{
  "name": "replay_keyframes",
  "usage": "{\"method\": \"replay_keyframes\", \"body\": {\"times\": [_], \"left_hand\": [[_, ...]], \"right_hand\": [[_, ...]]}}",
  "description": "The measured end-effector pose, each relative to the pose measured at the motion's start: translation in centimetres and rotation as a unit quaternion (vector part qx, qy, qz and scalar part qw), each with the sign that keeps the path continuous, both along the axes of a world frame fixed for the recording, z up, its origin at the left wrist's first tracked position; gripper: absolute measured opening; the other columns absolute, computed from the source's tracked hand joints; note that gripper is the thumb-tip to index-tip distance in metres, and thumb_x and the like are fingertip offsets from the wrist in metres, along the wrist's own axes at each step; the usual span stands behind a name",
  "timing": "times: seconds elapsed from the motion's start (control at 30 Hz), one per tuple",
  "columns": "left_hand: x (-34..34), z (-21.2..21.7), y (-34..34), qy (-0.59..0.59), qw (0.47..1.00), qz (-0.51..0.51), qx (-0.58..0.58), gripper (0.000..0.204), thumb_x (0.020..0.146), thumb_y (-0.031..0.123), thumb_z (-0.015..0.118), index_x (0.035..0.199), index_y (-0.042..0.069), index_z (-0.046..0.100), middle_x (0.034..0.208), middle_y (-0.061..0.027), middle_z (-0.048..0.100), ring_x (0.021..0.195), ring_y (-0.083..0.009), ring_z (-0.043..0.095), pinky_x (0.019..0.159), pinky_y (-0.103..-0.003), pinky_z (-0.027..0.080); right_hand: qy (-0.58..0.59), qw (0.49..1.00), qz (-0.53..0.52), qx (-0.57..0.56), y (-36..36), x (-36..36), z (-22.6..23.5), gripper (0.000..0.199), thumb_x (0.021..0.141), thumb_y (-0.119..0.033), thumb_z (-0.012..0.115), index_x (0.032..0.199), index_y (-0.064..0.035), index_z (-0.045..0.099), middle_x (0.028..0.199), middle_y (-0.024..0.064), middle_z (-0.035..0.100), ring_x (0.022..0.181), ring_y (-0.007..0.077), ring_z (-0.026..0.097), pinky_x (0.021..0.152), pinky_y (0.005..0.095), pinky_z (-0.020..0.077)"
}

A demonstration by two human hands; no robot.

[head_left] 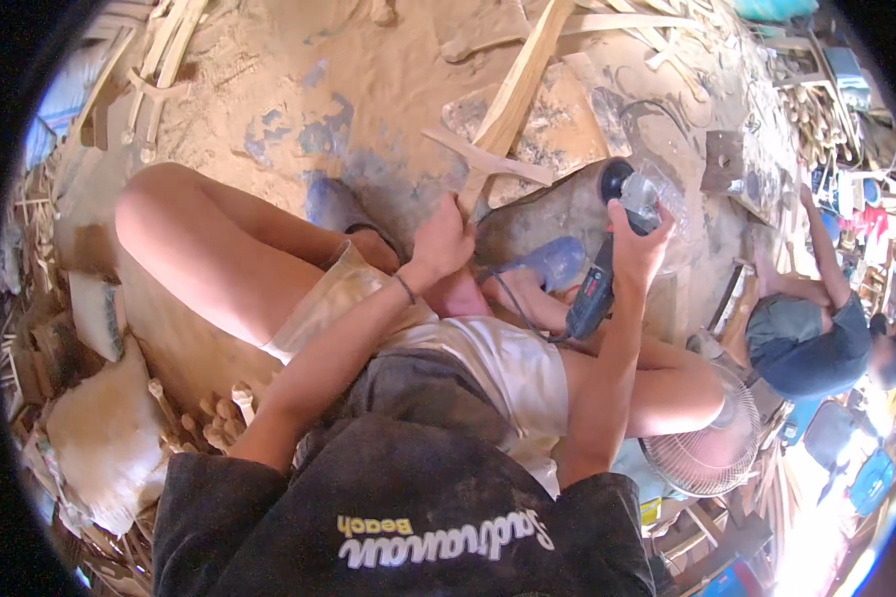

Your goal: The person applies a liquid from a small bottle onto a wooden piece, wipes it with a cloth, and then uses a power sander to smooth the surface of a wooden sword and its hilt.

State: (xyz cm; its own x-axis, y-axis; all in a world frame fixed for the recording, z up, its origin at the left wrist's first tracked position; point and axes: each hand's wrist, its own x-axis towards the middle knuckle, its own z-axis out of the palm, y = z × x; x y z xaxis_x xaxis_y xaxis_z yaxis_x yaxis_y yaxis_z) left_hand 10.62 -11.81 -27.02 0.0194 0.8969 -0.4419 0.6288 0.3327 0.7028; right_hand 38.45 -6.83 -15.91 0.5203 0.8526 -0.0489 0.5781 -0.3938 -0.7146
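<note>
Sitting low on a sawdust-covered floor [269,70], a person in a dark shirt works wood with both bare hands. Nearest the body, the right hand [639,244] is clenched around one angle grinder [607,259], its dark body running down toward the lap and its black disc end [617,179] pointing up and away. Just to the left, the left hand [443,244] has its fingers [458,214] closed on the near end of one long pale wooden piece [513,99], whose long axis runs away from the body, up and slightly right. The grinder's disc sits to the right of that piece, near it but apart. One cord [513,308] trails from the tool across the knees. Farther right, a second person [806,338] crouches, one round fan [707,448] beside them. Wood offcuts [164,50] lie beyond.
</note>
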Motion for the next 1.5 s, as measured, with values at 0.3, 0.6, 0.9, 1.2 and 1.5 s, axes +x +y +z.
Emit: {"method": "replay_keyframes", "body": {"times": [0.3,0.6,0.9,1.2,1.5], "left_hand": [[-9.9,6.2,0.9,-0.519,0.804,0.078,-0.279,0.030,0.104,0.023,0.067,0.122,0.000,0.059,0.085,-0.0054,0.062,0.062,-0.0172,0.061,0.059,-0.034,0.055],[-9.6,4.4,3.1,-0.122,0.988,0.018,-0.088,0.040,0.104,0.034,0.072,0.118,-0.003,0.063,0.071,-0.0130,0.063,0.064,-0.0275,0.067,0.062,-0.043,0.053],[-12.6,1.8,3.5,-0.043,0.992,-0.100,0.065,0.047,0.093,0.032,0.085,0.123,0.000,0.070,0.091,-0.0268,0.072,0.084,-0.0470,0.068,0.077,-0.050,0.054],[-11.1,-1.8,4.9,0.045,0.979,-0.192,-0.050,0.063,0.099,0.059,0.071,0.122,0.001,0.074,0.101,-0.0230,0.078,0.098,-0.0398,0.075,0.085,-0.049,0.055],[-11.5,-3.5,4.4,-0.014,0.988,-0.143,-0.055,0.068,0.105,0.063,0.061,0.115,-0.003,0.074,0.095,-0.0246,0.075,0.094,-0.0352,0.073,0.085,-0.047,0.053]], "right_hand": [[0.158,0.980,-0.036,0.113,-0.3,1.1,2.4,0.070,0.082,-0.017,0.096,0.132,0.0103,0.056,0.106,0.0132,0.071,0.079,0.0144,0.069,0.070,0.0295,0.0575],[0.171,0.980,-0.013,0.103,-0.7,0.9,2.3,0.075,0.083,-0.014,0.094,0.141,0.0079,0.053,0.113,0.0127,0.069,0.087,0.0147,0.069,0.071,0.0289,0.0572],[0.074,0.981,0.060,0.169,-0.6,0.8,4.3,0.074,0.084,-0.013,0.094,0.145,0.0004,0.053,0.127,0.0143,0.064,0.100,0.0191,0.067,0.085,0.0340,0.0573],[-0.107,0.974,0.191,-0.056,-1.5,-6.7,2.8,0.084,0.082,-0.031,0.087,0.153,-0.0204,0.044,0.106,0.0261,0.078,0.099,0.0497,0.075,0.089,0.0579,0.0588],[-0.217,0.906,0.328,-0.158,-3.2,-11.5,-0.9,0.091,0.087,-0.038,0.083,0.163,-0.0215,0.038,0.102,0.0282,0.072,0.087,0.0472,0.076,0.077,0.0551,0.0619]]}}
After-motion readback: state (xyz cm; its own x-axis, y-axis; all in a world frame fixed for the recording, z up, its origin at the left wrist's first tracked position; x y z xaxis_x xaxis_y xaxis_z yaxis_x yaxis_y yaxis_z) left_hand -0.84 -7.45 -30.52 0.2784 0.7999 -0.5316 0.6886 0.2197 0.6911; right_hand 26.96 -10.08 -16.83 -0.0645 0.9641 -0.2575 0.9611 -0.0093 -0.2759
